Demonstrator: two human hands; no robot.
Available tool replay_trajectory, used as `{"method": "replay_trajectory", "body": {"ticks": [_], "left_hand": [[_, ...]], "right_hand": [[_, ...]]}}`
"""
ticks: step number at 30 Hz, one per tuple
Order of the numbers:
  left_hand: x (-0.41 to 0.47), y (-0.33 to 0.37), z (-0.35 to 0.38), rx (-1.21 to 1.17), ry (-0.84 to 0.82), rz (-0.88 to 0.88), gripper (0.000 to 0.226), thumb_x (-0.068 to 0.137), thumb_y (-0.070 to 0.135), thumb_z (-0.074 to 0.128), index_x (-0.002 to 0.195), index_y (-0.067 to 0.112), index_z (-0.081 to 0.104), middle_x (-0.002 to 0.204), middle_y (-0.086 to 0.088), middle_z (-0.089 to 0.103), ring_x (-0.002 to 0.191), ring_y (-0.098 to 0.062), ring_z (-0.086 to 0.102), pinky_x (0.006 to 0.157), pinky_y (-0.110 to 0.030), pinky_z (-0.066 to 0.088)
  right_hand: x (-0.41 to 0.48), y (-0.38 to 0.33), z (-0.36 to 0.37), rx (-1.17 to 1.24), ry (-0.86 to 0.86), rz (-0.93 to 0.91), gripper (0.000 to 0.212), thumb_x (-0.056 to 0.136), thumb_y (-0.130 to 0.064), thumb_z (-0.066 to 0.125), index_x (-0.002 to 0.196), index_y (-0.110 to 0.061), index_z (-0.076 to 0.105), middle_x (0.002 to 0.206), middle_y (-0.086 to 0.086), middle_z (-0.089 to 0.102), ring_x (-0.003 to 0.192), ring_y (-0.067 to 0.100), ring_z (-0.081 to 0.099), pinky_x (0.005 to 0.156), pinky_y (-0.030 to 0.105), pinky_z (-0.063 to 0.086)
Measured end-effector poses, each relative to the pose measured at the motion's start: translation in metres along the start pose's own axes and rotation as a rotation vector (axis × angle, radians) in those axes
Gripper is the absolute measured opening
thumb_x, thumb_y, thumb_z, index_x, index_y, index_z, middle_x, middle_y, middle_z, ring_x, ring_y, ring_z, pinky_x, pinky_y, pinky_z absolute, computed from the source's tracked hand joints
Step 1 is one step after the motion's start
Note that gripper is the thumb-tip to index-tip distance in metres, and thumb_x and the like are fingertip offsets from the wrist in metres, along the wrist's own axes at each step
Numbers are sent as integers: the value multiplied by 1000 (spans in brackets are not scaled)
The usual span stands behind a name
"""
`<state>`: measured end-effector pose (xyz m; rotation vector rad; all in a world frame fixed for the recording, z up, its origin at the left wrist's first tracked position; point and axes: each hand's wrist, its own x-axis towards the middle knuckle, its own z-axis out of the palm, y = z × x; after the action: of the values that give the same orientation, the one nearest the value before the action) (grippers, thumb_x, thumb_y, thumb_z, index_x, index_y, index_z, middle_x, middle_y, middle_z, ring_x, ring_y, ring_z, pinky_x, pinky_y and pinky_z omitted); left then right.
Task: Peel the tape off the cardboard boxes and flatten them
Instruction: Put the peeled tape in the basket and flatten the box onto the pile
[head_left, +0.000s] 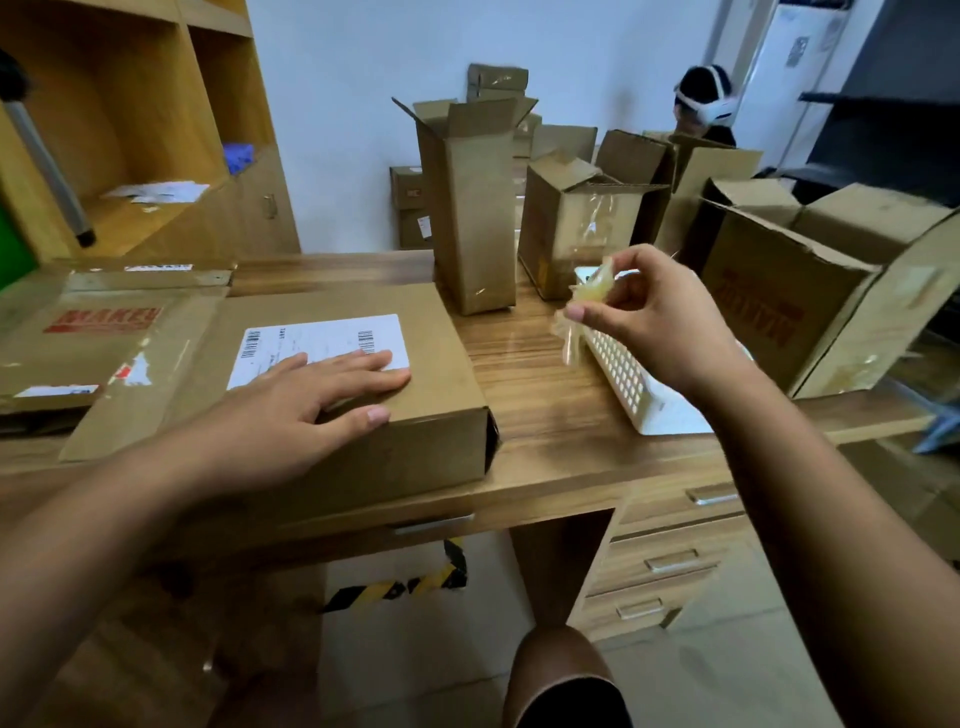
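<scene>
A low cardboard box (431, 358) with a white shipping label (322, 340) lies on the wooden desk (545, 415) in front of me. My left hand (306, 405) rests flat on its top, fingers spread over the label's lower edge. My right hand (660, 322) is raised over the desk to the right and pinches a crumpled wad of clear yellowish tape (587, 299), with a strip hanging down from it. The box's right end looks open and dark.
A white perforated basket (634, 384) sits under my right hand. Flattened cardboard (98, 332) lies at left. A tall open box (467, 208), a taped box (576, 223) and a large printed box (810, 291) stand behind. Another person (704, 104) is at the back. Wooden shelves (130, 119) at left.
</scene>
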<state>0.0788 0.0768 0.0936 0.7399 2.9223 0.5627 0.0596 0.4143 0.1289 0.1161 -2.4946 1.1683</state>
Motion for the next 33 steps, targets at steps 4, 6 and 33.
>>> {"method": "replay_trajectory", "body": {"ticks": [4, 6, 33], "left_hand": [[1, -3, 1, -10, 17, 15, 58, 72, 90, 17, 129, 83, 18, 147, 51, 15, 141, 21, 8, 125, -35, 5], [2, -6, 2, -6, 22, 22, 60, 73, 91, 17, 132, 81, 17, 148, 51, 15, 141, 21, 7, 125, -38, 7], [5, -14, 8, -23, 73, 55, 65, 74, 94, 15, 136, 76, 23, 147, 51, 16, 142, 20, 10, 122, -37, 12]], "right_hand": [[41, 25, -19, -133, 65, 20, 58, 85, -46, 77, 132, -16, 59, 109, 0, 69, 90, 11, 67, 90, 44, 58], [57, 39, -21, -154, 70, 75, 63, 91, -48, 70, 142, -14, 53, 119, 1, 66, 95, 12, 66, 91, 41, 57], [92, 91, 7, -807, -250, 263, 21, 96, -14, 63, 114, -9, 73, 110, 8, 72, 103, 26, 66, 93, 36, 56]]}}
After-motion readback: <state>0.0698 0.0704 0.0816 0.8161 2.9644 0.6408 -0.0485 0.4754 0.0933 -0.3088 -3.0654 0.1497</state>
